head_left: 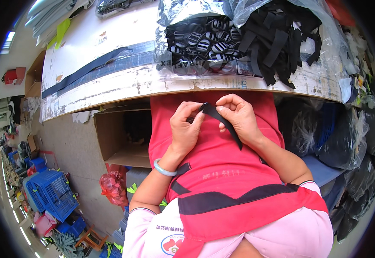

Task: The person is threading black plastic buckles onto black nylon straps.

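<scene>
The left hand (187, 122) is pinching one end of a short, flat black fabric strap (231, 132) between thumb and forefinger. The right hand (239, 116) is bending its fingers around the same strap, which is passing beneath its thumb; whether that thumb is pressing down on it, I cannot tell. The strap is sitting in front of the person's middle, just off the desk's near edge, its loose end trailing toward the body. The two-handed hold is probably keeping the limp fabric steady, and holding it this close is likely giving the eyes a clear view of its end. A small dark bit is showing at the left fingertips, too hidden to identify.

Both forearms are angling inward from bent elbows, the wrists rising toward each other and the fingertips nearly meeting. A pale green, smooth round bangle (165, 168) is circling the left wrist. Behind the hands, a bright red cloth apron (221, 157) is covering the lap.

Beyond, on the worn white desk (127, 91), an opened clear plastic bag of black plastic slotted buckles (204, 43) is standing beside a heap of cut black strap pieces (277, 36); both are lying near the front edge, presumably for easy reach. Farther left, a long dark fabric strip (86, 69) is stretching across the desk.
</scene>
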The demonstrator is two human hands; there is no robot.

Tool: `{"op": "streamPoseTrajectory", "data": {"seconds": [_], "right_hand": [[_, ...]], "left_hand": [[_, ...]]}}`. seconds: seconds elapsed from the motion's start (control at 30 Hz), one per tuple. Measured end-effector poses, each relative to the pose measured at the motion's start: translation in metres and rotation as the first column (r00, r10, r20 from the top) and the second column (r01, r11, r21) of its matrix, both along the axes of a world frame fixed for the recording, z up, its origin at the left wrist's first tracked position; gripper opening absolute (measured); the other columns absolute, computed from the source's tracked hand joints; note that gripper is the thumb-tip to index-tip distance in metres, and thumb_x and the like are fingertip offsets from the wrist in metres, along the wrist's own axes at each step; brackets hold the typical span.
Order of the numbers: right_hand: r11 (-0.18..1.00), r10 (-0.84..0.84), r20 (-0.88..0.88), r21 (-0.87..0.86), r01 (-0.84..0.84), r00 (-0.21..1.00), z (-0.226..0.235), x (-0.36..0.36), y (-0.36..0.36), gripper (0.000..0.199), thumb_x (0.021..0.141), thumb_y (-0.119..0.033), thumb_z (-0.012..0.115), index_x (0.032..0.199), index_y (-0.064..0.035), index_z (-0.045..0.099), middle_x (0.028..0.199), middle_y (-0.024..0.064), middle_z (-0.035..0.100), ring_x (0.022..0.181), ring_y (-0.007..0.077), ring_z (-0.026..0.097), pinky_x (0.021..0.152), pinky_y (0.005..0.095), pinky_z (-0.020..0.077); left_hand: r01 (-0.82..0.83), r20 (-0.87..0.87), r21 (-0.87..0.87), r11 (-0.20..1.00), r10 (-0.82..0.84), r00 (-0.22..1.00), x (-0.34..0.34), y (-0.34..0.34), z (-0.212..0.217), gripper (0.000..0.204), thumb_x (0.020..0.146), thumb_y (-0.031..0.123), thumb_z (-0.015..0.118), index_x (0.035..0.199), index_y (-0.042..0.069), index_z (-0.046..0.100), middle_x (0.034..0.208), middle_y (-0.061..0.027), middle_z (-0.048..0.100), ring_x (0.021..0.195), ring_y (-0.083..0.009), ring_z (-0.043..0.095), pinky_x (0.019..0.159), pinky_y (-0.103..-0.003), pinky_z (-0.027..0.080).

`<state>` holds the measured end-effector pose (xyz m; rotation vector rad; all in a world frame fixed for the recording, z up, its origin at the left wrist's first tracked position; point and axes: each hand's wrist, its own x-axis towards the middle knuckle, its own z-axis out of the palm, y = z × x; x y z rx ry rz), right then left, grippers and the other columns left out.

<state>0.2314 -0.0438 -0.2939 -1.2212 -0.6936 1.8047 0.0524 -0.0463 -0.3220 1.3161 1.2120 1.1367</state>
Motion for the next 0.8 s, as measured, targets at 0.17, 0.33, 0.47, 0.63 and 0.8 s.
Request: {"op": "streamPoseTrajectory", "data": {"seconds": [0.17,0.33,0.47,0.63,0.8], "right_hand": [[0.994,-0.063,-0.055,0.082,0.068,0.996,0.001,-0.008,0.000,0.016,0.094,-0.006,0.061,0.107,0.0006,0.057,0.084,0.0057,0.064,0.063,0.0101,0.064,0.054,0.0238,0.0554],[0.997,0.065,-0.038,0.036,-0.064,0.997,0.004,-0.008,0.003,0.018,0.094,-0.008,0.061,0.110,0.0008,0.056,0.088,0.0069,0.066,0.065,0.0112,0.065,0.056,0.0237,0.0563],[0.994,0.100,-0.036,-0.038,-0.102,0.994,0.002,-0.007,0.002,0.018,0.094,-0.007,0.061,0.110,0.0006,0.056,0.090,0.0073,0.066,0.066,0.0115,0.065,0.056,0.0237,0.0565],[0.998,-0.013,-0.055,0.053,0.016,0.998,-0.008,-0.009,0.002,0.019,0.094,-0.006,0.060,0.112,0.0002,0.055,0.089,0.0069,0.066,0.067,0.0120,0.065,0.056,0.0245,0.0564],[0.996,0.004,-0.019,0.085,-0.002,1.000,-0.014,-0.011,0.008,0.024,0.094,-0.008,0.062,0.114,0.0007,0.054,0.089,0.0067,0.065,0.067,0.0117,0.064,0.058,0.0242,0.0560]], "left_hand": [[0.011,-0.191,0.196,0.980,0.028,0.981,0.000,0.001,-0.003,0.025,0.079,-0.010,0.065,0.102,-0.001,0.065,0.095,-0.0097,0.062,0.076,-0.0153,0.064,0.066,-0.025,0.052],[-0.002,-0.149,0.116,0.993,0.020,0.989,0.000,0.000,-0.006,0.030,0.076,-0.011,0.066,0.103,0.001,0.065,0.093,-0.0100,0.062,0.073,-0.0167,0.063,0.064,-0.026,0.051],[0.008,-0.171,0.109,0.994,0.011,0.985,0.001,0.000,-0.008,0.036,0.076,-0.010,0.066,0.110,0.003,0.064,0.090,-0.0078,0.062,0.070,-0.0148,0.062,0.061,-0.026,0.050],[0.020,-0.255,0.205,0.978,0.033,0.966,0.005,-0.001,-0.007,0.059,0.077,-0.009,0.067,0.132,0.007,0.053,0.084,-0.0059,0.061,0.066,-0.0132,0.060,0.059,-0.025,0.049],[-0.056,-0.144,0.138,0.989,0.076,0.987,0.007,-0.004,-0.005,0.066,0.078,-0.008,0.069,0.139,0.007,0.047,0.084,-0.0059,0.064,0.065,-0.0109,0.060,0.061,-0.024,0.050]]}}
